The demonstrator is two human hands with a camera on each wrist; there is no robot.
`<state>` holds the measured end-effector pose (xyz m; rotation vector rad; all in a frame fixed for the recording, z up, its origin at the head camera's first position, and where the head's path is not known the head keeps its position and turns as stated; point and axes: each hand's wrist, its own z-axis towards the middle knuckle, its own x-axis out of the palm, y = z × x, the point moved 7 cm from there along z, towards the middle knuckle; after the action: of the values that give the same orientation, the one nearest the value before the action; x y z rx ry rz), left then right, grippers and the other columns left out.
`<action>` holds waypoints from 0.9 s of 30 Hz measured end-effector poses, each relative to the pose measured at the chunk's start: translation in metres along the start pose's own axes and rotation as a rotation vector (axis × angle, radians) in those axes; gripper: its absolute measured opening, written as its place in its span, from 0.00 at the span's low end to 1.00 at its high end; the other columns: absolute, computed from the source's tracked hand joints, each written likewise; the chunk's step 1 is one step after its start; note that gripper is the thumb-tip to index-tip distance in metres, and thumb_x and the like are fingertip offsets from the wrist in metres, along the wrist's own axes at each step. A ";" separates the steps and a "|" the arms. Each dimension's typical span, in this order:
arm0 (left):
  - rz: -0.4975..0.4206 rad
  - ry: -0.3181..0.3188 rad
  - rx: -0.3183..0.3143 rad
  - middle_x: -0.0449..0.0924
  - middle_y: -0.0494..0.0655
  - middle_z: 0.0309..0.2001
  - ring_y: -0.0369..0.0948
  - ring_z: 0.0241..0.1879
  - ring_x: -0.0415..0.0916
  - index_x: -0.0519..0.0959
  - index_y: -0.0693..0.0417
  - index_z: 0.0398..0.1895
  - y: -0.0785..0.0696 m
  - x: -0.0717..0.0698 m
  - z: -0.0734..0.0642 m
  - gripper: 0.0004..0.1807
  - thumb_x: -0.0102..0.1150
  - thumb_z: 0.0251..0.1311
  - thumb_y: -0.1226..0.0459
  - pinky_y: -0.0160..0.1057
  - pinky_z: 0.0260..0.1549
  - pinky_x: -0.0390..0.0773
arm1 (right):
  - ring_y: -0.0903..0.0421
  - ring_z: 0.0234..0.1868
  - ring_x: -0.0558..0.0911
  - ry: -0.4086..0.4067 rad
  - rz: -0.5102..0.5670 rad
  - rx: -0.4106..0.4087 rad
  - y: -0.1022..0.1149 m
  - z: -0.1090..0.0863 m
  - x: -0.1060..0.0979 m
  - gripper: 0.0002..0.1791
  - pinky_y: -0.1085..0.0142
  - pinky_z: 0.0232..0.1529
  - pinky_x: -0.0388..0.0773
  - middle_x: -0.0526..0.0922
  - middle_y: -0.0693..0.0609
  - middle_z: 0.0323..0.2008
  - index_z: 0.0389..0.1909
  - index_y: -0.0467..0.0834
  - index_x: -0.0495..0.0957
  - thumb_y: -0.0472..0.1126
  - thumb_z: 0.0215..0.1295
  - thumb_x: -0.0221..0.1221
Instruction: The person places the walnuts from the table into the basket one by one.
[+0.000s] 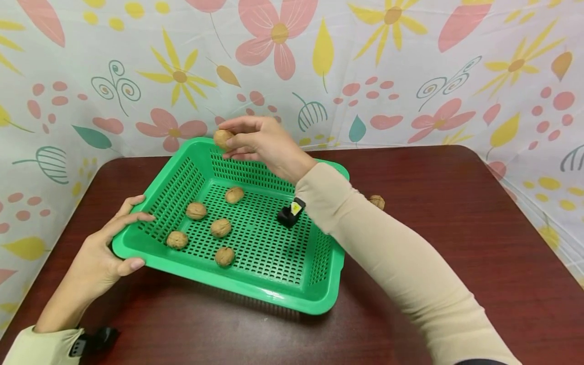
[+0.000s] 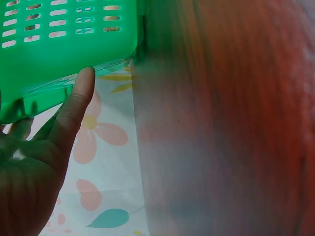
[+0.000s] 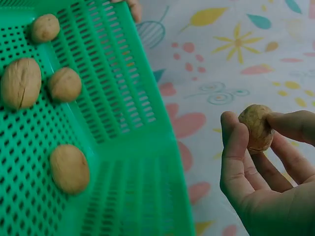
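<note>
Five walnuts (image 1: 221, 227) sit in your green basket (image 1: 272, 294), ctr-left of head view; R wrist cam gets only four. Upper ctr, your R hand (image 1: 271, 147) pinches a sixth walnut (image 1: 222, 138) btwn thumb & fingers. Far left, your L hand (image 1: 98, 253) clasps the basket, fingers partly curled. Loose walnut (image 1: 376, 202) on table (image 1: 456, 228), right of ctr: head view only.

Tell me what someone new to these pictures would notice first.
Probably the bright green, rectangular plastic basket, left of centre in the head view, with five round, ridged brown walnuts showing inside. Next, another walnut, pinched in the grip of the right hand near the basket's far rim. Behind, a white backdrop printed with pink and yellow flowers fills the top of the view.
</note>
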<state>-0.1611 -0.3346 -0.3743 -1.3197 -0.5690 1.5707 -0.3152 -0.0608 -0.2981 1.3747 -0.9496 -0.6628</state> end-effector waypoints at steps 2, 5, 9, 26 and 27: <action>0.001 -0.002 -0.001 0.62 0.40 0.79 0.29 0.68 0.68 0.79 0.63 0.60 0.001 0.000 0.000 0.39 0.83 0.38 0.68 0.19 0.53 0.69 | 0.52 0.37 0.89 0.001 0.008 0.021 -0.008 0.007 0.007 0.20 0.59 0.53 0.85 0.87 0.45 0.50 0.63 0.38 0.81 0.28 0.71 0.61; 0.000 -0.002 -0.004 0.62 0.40 0.79 0.29 0.68 0.68 0.79 0.63 0.60 0.001 0.001 0.000 0.39 0.83 0.39 0.68 0.19 0.53 0.69 | 0.53 0.35 0.89 0.004 0.018 0.049 -0.018 0.015 0.015 0.22 0.63 0.47 0.86 0.86 0.49 0.45 0.65 0.37 0.80 0.28 0.71 0.60; 0.001 -0.001 -0.006 0.62 0.40 0.79 0.29 0.69 0.67 0.79 0.63 0.60 0.001 0.001 0.001 0.39 0.83 0.39 0.68 0.19 0.53 0.69 | 0.53 0.33 0.89 0.008 0.031 0.086 -0.030 0.022 0.023 0.23 0.66 0.42 0.85 0.84 0.50 0.39 0.66 0.35 0.78 0.27 0.72 0.60; -0.019 -0.006 0.000 0.63 0.41 0.79 0.31 0.70 0.66 0.79 0.64 0.60 0.003 0.000 0.001 0.40 0.83 0.37 0.69 0.19 0.53 0.70 | 0.39 0.53 0.88 0.000 -0.033 0.313 -0.084 0.035 0.031 0.22 0.51 0.62 0.81 0.78 0.47 0.66 0.65 0.38 0.80 0.26 0.72 0.58; -0.021 -0.006 -0.001 0.63 0.41 0.78 0.31 0.70 0.66 0.79 0.64 0.60 0.003 0.000 0.001 0.40 0.83 0.37 0.69 0.19 0.53 0.69 | 0.39 0.53 0.88 0.000 -0.034 0.326 -0.085 0.034 0.031 0.22 0.51 0.62 0.81 0.78 0.47 0.67 0.65 0.38 0.80 0.26 0.72 0.58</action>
<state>-0.1631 -0.3361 -0.3763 -1.3060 -0.5859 1.5581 -0.3179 -0.1151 -0.3784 1.6800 -1.0693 -0.5482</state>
